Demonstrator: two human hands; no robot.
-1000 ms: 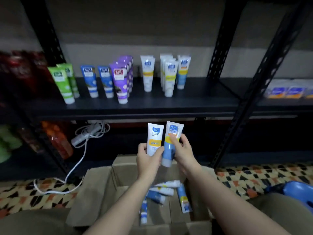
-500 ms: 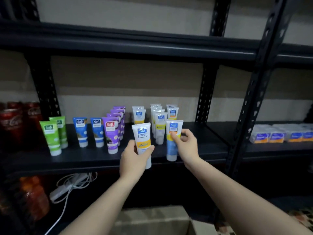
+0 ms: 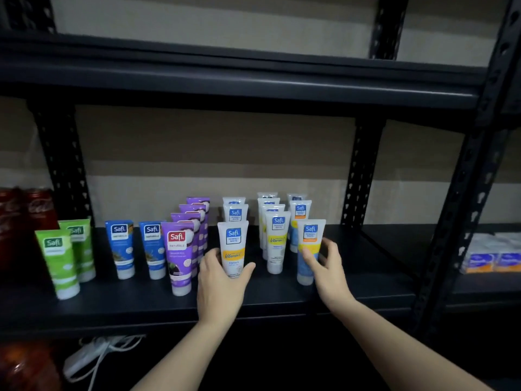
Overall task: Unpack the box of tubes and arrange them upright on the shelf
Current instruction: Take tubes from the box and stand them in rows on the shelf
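Left hand (image 3: 218, 280) grips Vitamin C tube (image 3: 233, 248) | right hand (image 3: 324, 268) pinches blue-bottomed tube (image 3: 309, 251) | both upright, caps down, near shelf (image 3: 282, 301) front edge

Every tube standing on the shelf carries the brand "Safi": the white tube (image 3: 233, 247) held in the left hand (image 3: 220, 287) reads "Safi PERFECT WHITE" and "Vitamin C" on a yellow band, and the blue-and-yellow tube (image 3: 309, 249) in the right hand (image 3: 326, 273) shows "Safi" with small print too fine to read. The front purple tube (image 3: 178, 254) reads "Safi NATURALS", and the two blue tubes (image 3: 120, 247) and the green tubes (image 3: 57, 262) show "Safi". The red cans (image 3: 39, 207) at far left bear Coca-Cola script.
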